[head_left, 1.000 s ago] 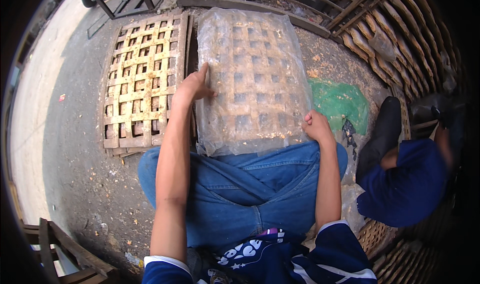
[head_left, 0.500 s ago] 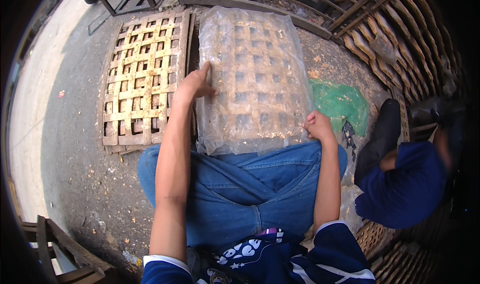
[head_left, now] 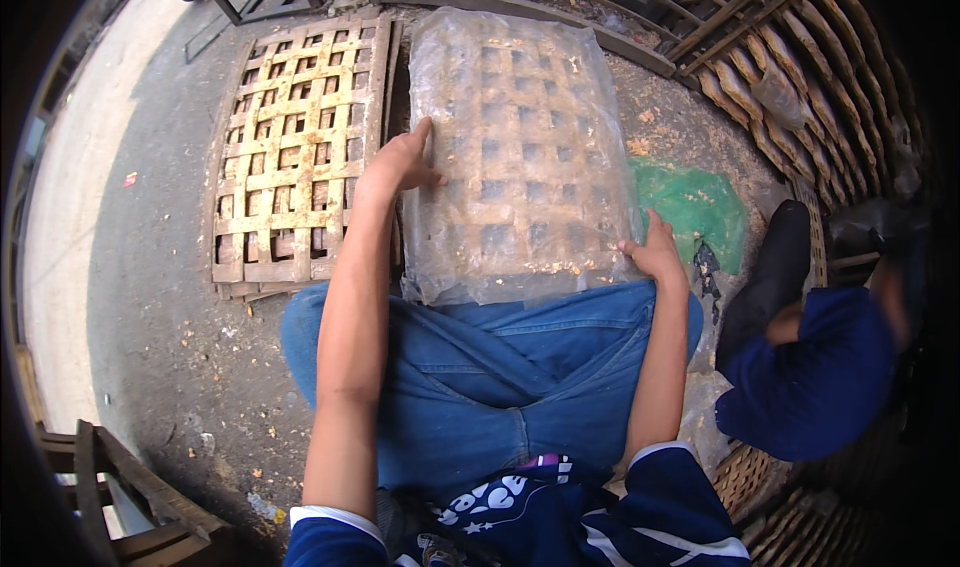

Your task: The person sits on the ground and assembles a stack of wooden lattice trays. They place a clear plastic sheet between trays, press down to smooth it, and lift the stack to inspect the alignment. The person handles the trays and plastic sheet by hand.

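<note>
A woven lattice tray [head_left: 505, 152] lies before my crossed legs under a clear plastic sheet [head_left: 525, 285], with pale crumbs scattered on it. My left hand [head_left: 405, 159] rests against the left edge of the sheet, index finger and thumb stretched apart. At the lower right corner is my right hand [head_left: 655, 252], its thumb on the sheet's edge and its index finger pointing up, apart from the thumb. Neither hand shows a firm grip.
Beside it on the left lies a stack of bare lattice trays [head_left: 290, 157]. A green plastic bag [head_left: 700, 207] is on the floor at right. Another person's leg [head_left: 780, 267] is close by on the right. Racked trays [head_left: 800, 77] and a wooden beam [head_left: 520, 12] stand beyond.
My right hand has gone from closed fingers at the sheet's edge to spread thumb and index finger. My left hand keeps its place on the sheet. The whole view has shifted slightly.
</note>
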{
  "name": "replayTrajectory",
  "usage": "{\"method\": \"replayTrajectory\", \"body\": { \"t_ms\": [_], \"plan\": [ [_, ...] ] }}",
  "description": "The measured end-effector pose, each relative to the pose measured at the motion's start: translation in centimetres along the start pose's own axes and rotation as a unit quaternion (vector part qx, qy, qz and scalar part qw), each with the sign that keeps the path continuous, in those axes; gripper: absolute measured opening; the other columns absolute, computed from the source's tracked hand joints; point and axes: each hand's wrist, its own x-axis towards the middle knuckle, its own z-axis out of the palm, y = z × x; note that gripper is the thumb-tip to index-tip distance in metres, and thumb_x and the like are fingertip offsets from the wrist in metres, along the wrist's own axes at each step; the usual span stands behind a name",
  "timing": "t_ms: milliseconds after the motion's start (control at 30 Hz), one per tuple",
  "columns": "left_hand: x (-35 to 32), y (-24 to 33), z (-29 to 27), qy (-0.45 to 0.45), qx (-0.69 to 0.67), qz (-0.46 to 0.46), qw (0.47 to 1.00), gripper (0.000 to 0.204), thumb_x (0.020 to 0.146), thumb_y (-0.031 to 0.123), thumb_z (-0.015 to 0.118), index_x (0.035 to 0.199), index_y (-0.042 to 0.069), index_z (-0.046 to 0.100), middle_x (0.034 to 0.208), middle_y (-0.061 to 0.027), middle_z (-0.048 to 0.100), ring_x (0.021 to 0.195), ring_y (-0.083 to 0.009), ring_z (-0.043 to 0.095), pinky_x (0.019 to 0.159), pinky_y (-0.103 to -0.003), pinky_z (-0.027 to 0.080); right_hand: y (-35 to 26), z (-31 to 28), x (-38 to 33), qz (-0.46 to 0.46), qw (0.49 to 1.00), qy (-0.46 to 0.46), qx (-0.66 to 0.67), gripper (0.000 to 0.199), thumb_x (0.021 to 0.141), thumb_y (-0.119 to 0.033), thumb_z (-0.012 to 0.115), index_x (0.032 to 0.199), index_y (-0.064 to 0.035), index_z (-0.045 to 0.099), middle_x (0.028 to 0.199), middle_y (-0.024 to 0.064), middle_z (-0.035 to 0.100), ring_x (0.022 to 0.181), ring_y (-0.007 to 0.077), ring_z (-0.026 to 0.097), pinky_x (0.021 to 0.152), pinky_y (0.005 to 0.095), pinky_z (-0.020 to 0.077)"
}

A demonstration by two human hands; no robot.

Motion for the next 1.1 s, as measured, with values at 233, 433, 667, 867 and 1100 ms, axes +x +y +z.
{"method": "replayTrajectory", "body": {
  "t_ms": [233, 433, 667, 867, 1100],
  "plan": [
    [-0.3, 0.0, -0.8, -0.023, -0.012, -0.014, 1.000, 0.114, 0.068, 0.028, 0.091, 0.157, 0.004, 0.023, 0.128, -0.0293, 0.061, 0.120, -0.0398, 0.060, 0.103, -0.043, 0.049, -3.2, -2.2, -1.7, -0.167, 0.974, -0.062, 0.140, 0.042, 0.080, -0.020, 0.080, 0.112, -0.0009, 0.060, 0.109, 0.0175, 0.064, 0.093, 0.0293, 0.064, 0.082, 0.0394, 0.0524],
    [0.0, 0.1, -0.2, -0.010, -0.007, -0.006, 1.000, 0.114, 0.067, 0.027, 0.091, 0.157, 0.006, 0.023, 0.126, -0.0294, 0.062, 0.119, -0.0404, 0.061, 0.101, -0.043, 0.049, -5.1, -0.1, -3.1, -0.242, 0.945, -0.190, 0.112, 0.039, 0.069, -0.015, 0.089, 0.093, -0.0007, 0.064, 0.085, 0.0071, 0.064, 0.072, 0.0149, 0.059, 0.066, 0.0298, 0.0520],
    [0.1, -0.1, -0.4, -0.027, -0.008, -0.017, 0.999, 0.115, 0.067, 0.028, 0.091, 0.158, 0.007, 0.023, 0.129, -0.0290, 0.061, 0.121, -0.0399, 0.060, 0.104, -0.043, 0.048, -4.7, 0.2, -3.3, -0.249, 0.929, -0.202, 0.185, 0.016, 0.072, 0.002, 0.078, 0.086, 0.0018, 0.069, 0.078, 0.0076, 0.065, 0.069, 0.0129, 0.061, 0.065, 0.0276, 0.0527],
    [0.3, 0.0, -0.4, -0.032, -0.017, -0.026, 0.999, 0.116, 0.066, 0.029, 0.092, 0.158, 0.008, 0.024, 0.130, -0.0281, 0.061, 0.122, -0.0394, 0.060, 0.105, -0.043, 0.048, -4.4, 0.3, -3.0, -0.265, 0.929, -0.190, 0.176, 0.012, 0.074, 0.004, 0.072, 0.086, 0.0027, 0.071, 0.079, 0.0106, 0.068, 0.067, 0.0134, 0.065, 0.064, 0.0267, 0.0539],
    [0.0, -0.2, -0.3, -0.019, -0.011, -0.008, 1.000, 0.115, 0.067, 0.029, 0.091, 0.157, 0.006, 0.025, 0.130, -0.0281, 0.061, 0.121, -0.0394, 0.060, 0.105, -0.043, 0.048, -4.6, -0.5, -2.9, -0.197, 0.937, -0.210, 0.198, 0.008, 0.075, 0.003, 0.070, 0.083, 0.0002, 0.071, 0.076, 0.0061, 0.068, 0.066, 0.0109, 0.063, 0.063, 0.0258, 0.0523]
  ]
}}
